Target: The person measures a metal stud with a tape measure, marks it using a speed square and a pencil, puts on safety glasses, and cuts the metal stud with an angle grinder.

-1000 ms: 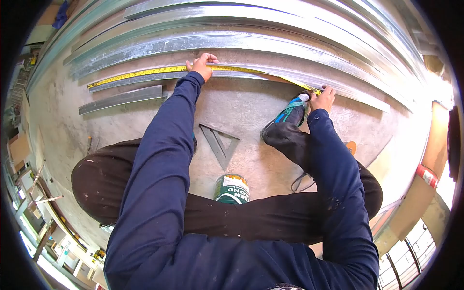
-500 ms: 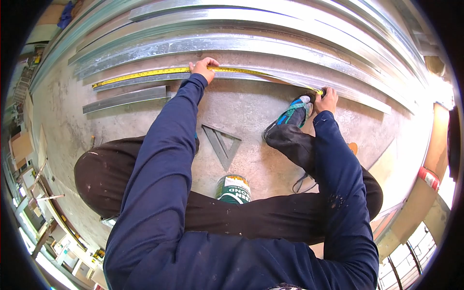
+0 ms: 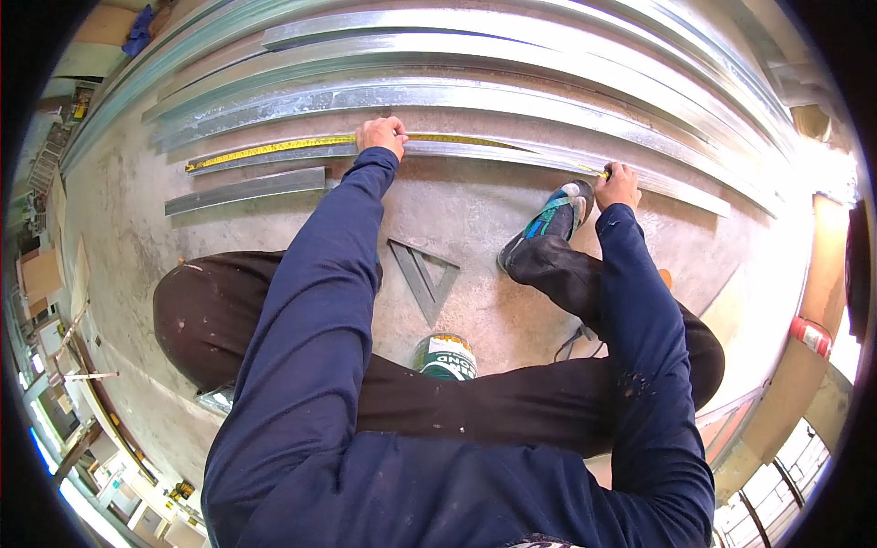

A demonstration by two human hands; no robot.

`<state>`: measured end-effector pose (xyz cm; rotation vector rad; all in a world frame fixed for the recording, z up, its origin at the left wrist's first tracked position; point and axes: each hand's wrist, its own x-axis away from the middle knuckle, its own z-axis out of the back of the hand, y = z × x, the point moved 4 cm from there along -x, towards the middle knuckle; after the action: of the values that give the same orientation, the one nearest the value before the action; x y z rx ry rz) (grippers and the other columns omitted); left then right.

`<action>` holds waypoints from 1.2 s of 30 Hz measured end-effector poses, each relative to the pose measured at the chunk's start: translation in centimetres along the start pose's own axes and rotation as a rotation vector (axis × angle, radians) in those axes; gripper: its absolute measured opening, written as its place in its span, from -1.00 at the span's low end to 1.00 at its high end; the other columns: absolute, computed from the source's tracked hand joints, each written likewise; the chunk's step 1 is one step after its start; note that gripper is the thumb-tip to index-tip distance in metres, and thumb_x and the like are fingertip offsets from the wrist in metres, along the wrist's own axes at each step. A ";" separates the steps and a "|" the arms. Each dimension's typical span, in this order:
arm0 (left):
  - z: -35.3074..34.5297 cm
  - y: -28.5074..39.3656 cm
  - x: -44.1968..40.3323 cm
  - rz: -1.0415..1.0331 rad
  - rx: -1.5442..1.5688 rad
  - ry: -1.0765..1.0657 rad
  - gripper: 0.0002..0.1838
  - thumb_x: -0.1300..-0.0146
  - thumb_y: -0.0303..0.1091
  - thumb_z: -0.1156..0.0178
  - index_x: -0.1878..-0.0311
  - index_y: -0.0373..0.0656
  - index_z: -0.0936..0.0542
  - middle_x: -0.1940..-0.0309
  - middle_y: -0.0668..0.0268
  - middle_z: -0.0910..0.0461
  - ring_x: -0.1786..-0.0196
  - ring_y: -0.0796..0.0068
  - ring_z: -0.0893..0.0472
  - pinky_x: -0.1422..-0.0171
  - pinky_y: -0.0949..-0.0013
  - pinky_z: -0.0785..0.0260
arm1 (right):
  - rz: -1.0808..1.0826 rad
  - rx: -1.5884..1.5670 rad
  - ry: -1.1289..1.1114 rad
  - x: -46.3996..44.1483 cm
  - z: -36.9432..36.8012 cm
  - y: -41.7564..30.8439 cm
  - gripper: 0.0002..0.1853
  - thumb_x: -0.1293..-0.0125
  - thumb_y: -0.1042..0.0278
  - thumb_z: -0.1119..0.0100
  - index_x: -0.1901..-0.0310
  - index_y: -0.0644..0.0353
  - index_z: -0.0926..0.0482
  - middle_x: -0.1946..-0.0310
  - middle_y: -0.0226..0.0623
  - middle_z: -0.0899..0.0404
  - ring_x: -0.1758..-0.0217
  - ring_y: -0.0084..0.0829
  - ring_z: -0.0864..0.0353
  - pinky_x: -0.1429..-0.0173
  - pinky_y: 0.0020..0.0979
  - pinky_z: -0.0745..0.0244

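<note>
A yellow tape measure blade (image 3: 283, 146) lies stretched along a long metal profile (image 3: 681, 194) on the floor. My left hand (image 3: 382, 135) is closed over the blade and the profile, with the fingertips on its far side. At the blade's right end, my right hand (image 3: 618, 187) is closed around the tape measure, whose case is mostly hidden by the fingers. A shorter metal profile (image 3: 247, 191) rests on the near side of the blade's left part. Just left of my right hand is my shoe (image 3: 554, 215).
A grey triangular square (image 3: 425, 276) lies on the concrete floor between my legs, with a green and white can (image 3: 447, 356) closer to me. Several long metal profiles (image 3: 438, 95) run across the floor beyond my hands. A red can (image 3: 810, 337) is at the far right.
My left hand has shifted a little to the right relative to the blade, and its fingers are more curled over it. The view has moved slightly. My right hand keeps its hold.
</note>
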<state>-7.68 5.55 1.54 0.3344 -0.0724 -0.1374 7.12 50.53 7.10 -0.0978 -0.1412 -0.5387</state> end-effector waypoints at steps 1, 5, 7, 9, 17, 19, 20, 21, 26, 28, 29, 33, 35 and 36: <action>0.9 0.3 0.0 -0.004 0.003 0.008 -0.83 -0.14 -0.20 -0.47 0.24 0.08 -0.68 0.28 0.24 -0.72 -0.01 0.13 -0.66 -0.22 0.11 -0.39 | 0.000 -0.001 0.009 0.3 0.5 -0.2 -0.69 -0.23 0.24 -0.26 -0.02 0.00 -0.63 -0.16 -0.30 -0.56 -0.32 -0.18 -0.46 -0.27 0.01 -0.43; 4.0 0.0 -0.1 -0.002 -0.054 -0.163 -0.87 -0.30 -0.14 -0.34 0.14 0.15 -0.63 0.25 0.26 -0.74 0.03 0.13 -0.70 -0.16 0.06 -0.39 | 0.075 0.036 -0.059 1.5 2.0 -2.2 -0.67 -0.24 0.21 -0.23 -0.03 0.08 -0.61 -0.14 -0.22 -0.59 -0.31 -0.14 -0.48 -0.28 -0.01 -0.47; 6.1 0.3 0.4 -0.028 -0.019 -0.234 -0.88 -0.34 -0.12 -0.29 0.12 0.18 -0.61 0.24 0.27 -0.75 0.04 0.13 -0.71 -0.15 0.03 -0.38 | 0.161 0.125 -0.086 3.2 3.1 -3.8 -0.61 -0.25 0.19 -0.22 -0.07 0.16 -0.57 -0.11 -0.13 -0.60 -0.28 -0.11 -0.51 -0.27 -0.04 -0.50; 8.0 1.3 1.0 -0.106 -0.036 -0.267 -0.89 -0.35 -0.11 -0.28 0.12 0.20 -0.62 0.23 0.24 -0.76 0.08 0.13 -0.72 -0.12 0.00 -0.37 | 0.200 0.109 -0.081 4.8 4.0 -5.5 -0.57 -0.26 0.15 -0.28 -0.09 0.20 -0.55 -0.12 -0.07 -0.61 -0.28 -0.07 -0.52 -0.29 -0.06 -0.50; 7.9 11.3 7.2 -0.485 -0.195 -0.469 -0.81 -0.34 -0.23 -0.23 0.01 0.28 -0.66 0.09 0.33 -0.76 -0.08 0.22 -0.70 -0.19 -0.05 -0.27 | 0.204 0.008 -0.453 11.7 5.5 -12.1 -0.48 -0.11 -0.08 -0.48 0.18 0.31 -0.77 0.17 0.05 -0.76 0.02 -0.05 -0.77 -0.11 -0.14 -0.63; 7.2 10.7 7.9 -0.492 -0.240 -0.492 -0.75 -0.31 -0.33 -0.22 0.00 0.29 -0.68 0.07 0.38 -0.77 -0.11 0.27 -0.70 -0.23 -0.06 -0.25 | 0.225 0.030 -0.552 13.0 3.8 -12.1 -0.42 -0.05 -0.10 -0.50 0.18 0.36 -0.76 0.18 0.05 -0.76 0.04 -0.07 -0.77 -0.09 -0.17 -0.65; 6.9 9.3 8.1 -0.454 -0.275 -0.572 -0.73 -0.30 -0.34 -0.24 0.00 0.29 -0.69 0.05 0.39 -0.76 -0.11 0.28 -0.70 -0.25 -0.08 -0.24 | 0.234 0.069 -0.589 13.2 2.5 -11.7 -0.38 0.01 -0.12 -0.52 0.20 0.40 -0.75 0.18 0.06 -0.76 0.06 -0.08 -0.78 -0.07 -0.20 -0.65; 6.4 8.0 8.2 -0.415 -0.310 -0.654 -0.72 -0.29 -0.35 -0.26 -0.01 0.29 -0.71 0.04 0.41 -0.76 -0.11 0.30 -0.69 -0.28 -0.10 -0.22 | 0.240 0.073 -0.622 13.6 1.3 -11.0 -0.36 0.05 -0.13 -0.54 0.20 0.40 -0.76 0.18 0.08 -0.75 0.08 -0.07 -0.78 -0.04 -0.20 -0.66; 3.7 9.1 10.2 -0.467 -0.405 -0.710 -0.73 -0.25 -0.26 -0.34 -0.02 0.21 -0.73 -0.01 0.38 -0.74 -0.17 0.34 -0.66 -0.28 -0.10 -0.25 | 0.270 -0.068 -0.641 14.8 -1.8 -11.1 -0.42 0.08 -0.18 -0.48 0.42 0.34 -0.74 0.38 0.08 -0.73 0.28 -0.04 -0.77 0.11 -0.17 -0.65; 2.5 12.3 11.8 -0.762 -0.321 -0.484 -0.69 -0.23 -0.21 -0.36 -0.06 0.15 -0.69 -0.13 0.35 -0.68 -0.23 0.28 -0.61 -0.32 -0.11 -0.24 | 0.295 -0.105 -0.611 14.5 -2.4 -13.0 -0.42 0.09 -0.18 -0.48 0.42 0.35 -0.73 0.38 0.10 -0.72 0.29 -0.03 -0.76 0.12 -0.16 -0.65; 2.9 13.5 13.3 -0.948 -0.203 -0.249 -0.65 -0.22 -0.19 -0.37 -0.09 0.12 -0.67 -0.18 0.33 -0.65 -0.26 0.24 -0.58 -0.35 -0.13 -0.23 | 0.318 -0.138 -0.576 14.5 -2.7 -13.8 -0.42 0.09 -0.17 -0.48 0.42 0.35 -0.73 0.39 0.12 -0.71 0.29 -0.01 -0.76 0.12 -0.14 -0.65; 0.5 12.9 14.5 -0.571 -0.108 -0.365 -0.52 -0.17 -0.13 -0.42 -0.16 0.05 -0.59 -0.17 0.29 -0.62 -0.29 0.20 -0.54 -0.41 -0.18 -0.20 | 0.103 -0.199 -0.546 14.5 -4.4 -12.2 -0.43 0.07 -0.12 -0.49 0.32 0.36 -0.74 0.32 0.17 -0.72 0.21 0.04 -0.76 0.09 -0.12 -0.65; -2.3 10.0 16.1 -0.546 -0.349 -0.675 -0.44 -0.10 -0.04 -0.48 -0.16 0.04 -0.59 -0.15 0.27 -0.63 -0.29 0.20 -0.55 -0.39 -0.16 -0.25 | 0.068 -0.160 -0.513 14.5 -4.8 -11.0 -0.48 0.01 -0.03 -0.48 0.23 0.34 -0.74 0.19 0.16 -0.73 0.10 0.05 -0.76 -0.02 -0.11 -0.65; -2.7 8.9 17.2 -0.562 -0.397 -0.759 -0.42 -0.09 0.00 -0.49 -0.16 0.05 -0.59 -0.14 0.27 -0.63 -0.29 0.21 -0.55 -0.35 -0.15 -0.29 | 0.109 -0.077 -0.514 14.5 -5.3 -10.3 -0.51 -0.03 0.03 -0.47 0.17 0.33 -0.74 0.12 0.13 -0.72 0.03 0.04 -0.74 -0.09 -0.11 -0.63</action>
<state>10.67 12.25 2.83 -0.1199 -0.6949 -0.8221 14.69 33.74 4.80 -0.3168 -0.6131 -0.4007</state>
